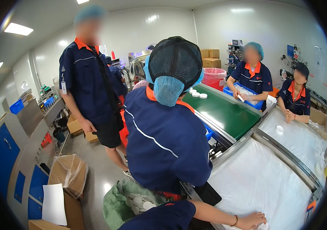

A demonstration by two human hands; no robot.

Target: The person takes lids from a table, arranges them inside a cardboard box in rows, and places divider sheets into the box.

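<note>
My left hand [252, 220] comes in on an arm from the lower edge, with a dark blue short sleeve and a thin bracelet at the wrist. It lies low over the plastic-covered table [259, 180]. The fingers are bent around a white round piece [263, 226], which is cut off by the picture's lower edge. Beside my sleeve, a green bag [113, 203] holds several flat white discs [140, 204]. My right hand is out of view.
A co-worker in a black cap [163, 142] stands close ahead, beside a green conveyor belt [228, 115] carrying white round pieces. Another person [90, 88] stands at the left. Two people sit across the tables. Cardboard boxes [69, 174] stand on the left floor.
</note>
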